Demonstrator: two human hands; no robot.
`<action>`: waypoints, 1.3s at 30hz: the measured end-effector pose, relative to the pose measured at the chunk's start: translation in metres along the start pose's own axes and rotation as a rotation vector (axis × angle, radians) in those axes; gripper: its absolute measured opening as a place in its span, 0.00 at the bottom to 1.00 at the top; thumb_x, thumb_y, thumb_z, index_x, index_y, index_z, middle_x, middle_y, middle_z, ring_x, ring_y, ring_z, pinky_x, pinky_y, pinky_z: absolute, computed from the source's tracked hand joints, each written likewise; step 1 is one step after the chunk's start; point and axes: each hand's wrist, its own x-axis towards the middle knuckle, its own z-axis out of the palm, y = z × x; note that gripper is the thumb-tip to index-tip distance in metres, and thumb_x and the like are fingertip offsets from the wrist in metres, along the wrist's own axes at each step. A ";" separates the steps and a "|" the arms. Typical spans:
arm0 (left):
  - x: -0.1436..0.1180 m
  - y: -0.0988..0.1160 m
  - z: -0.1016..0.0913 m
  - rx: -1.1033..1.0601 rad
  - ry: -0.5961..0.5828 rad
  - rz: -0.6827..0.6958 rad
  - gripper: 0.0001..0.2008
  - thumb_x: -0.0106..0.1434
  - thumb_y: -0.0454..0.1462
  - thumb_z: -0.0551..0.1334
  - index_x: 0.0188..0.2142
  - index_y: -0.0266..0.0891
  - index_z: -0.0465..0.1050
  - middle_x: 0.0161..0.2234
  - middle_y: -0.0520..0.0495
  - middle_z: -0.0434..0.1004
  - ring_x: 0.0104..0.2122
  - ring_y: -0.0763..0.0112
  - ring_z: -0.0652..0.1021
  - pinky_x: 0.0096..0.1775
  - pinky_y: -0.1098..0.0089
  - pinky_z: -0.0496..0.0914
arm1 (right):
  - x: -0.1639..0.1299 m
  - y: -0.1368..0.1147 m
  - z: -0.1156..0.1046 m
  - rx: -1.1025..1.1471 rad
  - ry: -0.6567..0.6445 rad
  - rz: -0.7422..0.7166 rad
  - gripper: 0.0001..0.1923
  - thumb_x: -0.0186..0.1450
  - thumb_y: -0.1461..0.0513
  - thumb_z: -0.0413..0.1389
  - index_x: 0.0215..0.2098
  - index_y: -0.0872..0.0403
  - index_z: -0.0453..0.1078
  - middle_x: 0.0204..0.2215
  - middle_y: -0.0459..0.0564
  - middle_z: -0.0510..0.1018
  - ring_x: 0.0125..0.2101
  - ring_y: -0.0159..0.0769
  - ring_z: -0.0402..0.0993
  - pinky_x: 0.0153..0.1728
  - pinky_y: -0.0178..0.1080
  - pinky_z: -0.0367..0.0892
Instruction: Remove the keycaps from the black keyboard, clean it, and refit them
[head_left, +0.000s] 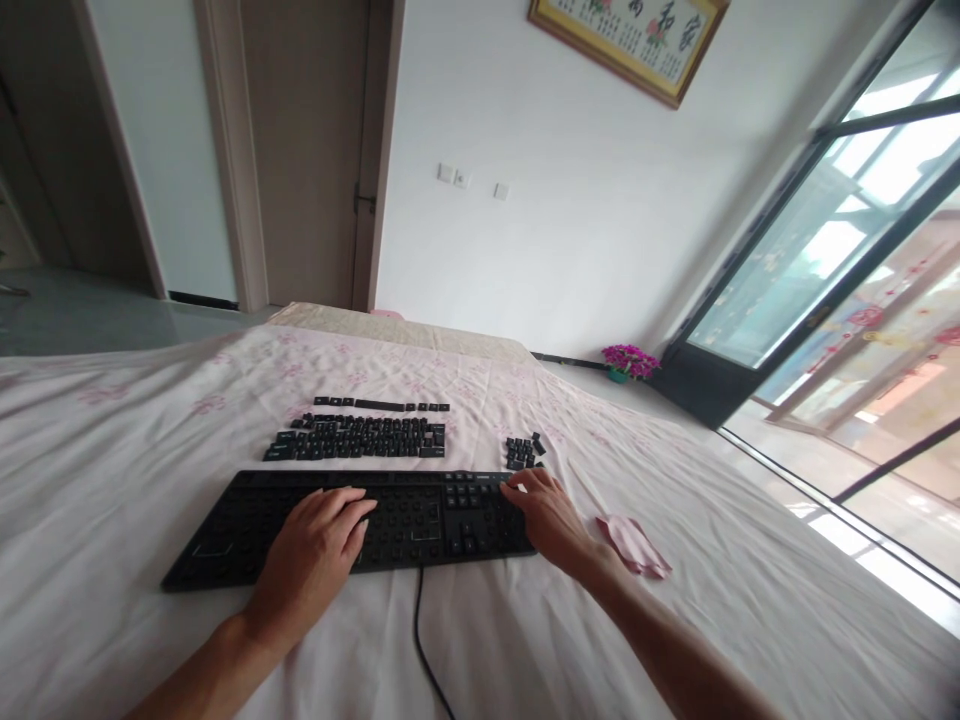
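A black computer keyboard (405, 520) lies on the bed, many of its keycaps off and the bare key sockets showing. Some keycaps still sit in its right part. My left hand (319, 530) rests on its middle-left, palm down with fingers extended. At the right end, my right hand (544, 505) has thumb and forefinger close together by the keyboard's upper edge; whether a keycap is between them cannot be seen. Beyond the keyboard, loose black keycaps (367, 437) lie in rows, with a long space bar (379, 405) behind them. A smaller group of keycaps (521, 452) lies further right.
A crumpled pink cloth (634, 545) lies right of my right forearm. The keyboard's black cable (422, 630) runs toward me over the wrinkled pale bed sheet (750, 620). Past the bed are a closed door (307, 150), a potted pink plant (628, 360) and glass doors (787, 250).
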 end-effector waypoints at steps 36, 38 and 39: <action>-0.003 -0.006 0.010 0.008 0.029 0.010 0.12 0.65 0.39 0.57 0.47 0.47 0.74 0.46 0.49 0.76 0.44 0.62 0.75 0.51 0.57 0.68 | 0.117 0.179 0.038 -0.019 -0.070 0.629 0.12 0.57 0.58 0.59 0.39 0.45 0.80 0.39 0.50 0.82 0.39 0.40 0.76 0.36 0.35 0.65; -0.003 -0.005 0.008 0.011 0.025 0.009 0.12 0.65 0.38 0.57 0.47 0.47 0.74 0.45 0.49 0.76 0.44 0.62 0.75 0.51 0.57 0.68 | 0.118 0.181 0.039 0.003 -0.068 0.643 0.12 0.57 0.58 0.60 0.39 0.46 0.80 0.38 0.50 0.82 0.38 0.40 0.76 0.33 0.34 0.64; -0.002 -0.004 0.007 0.012 0.020 0.008 0.12 0.65 0.38 0.57 0.47 0.46 0.74 0.45 0.48 0.76 0.44 0.62 0.75 0.51 0.57 0.68 | 0.117 0.181 0.039 0.013 -0.065 0.647 0.13 0.57 0.58 0.60 0.39 0.46 0.80 0.38 0.50 0.82 0.38 0.40 0.76 0.33 0.34 0.64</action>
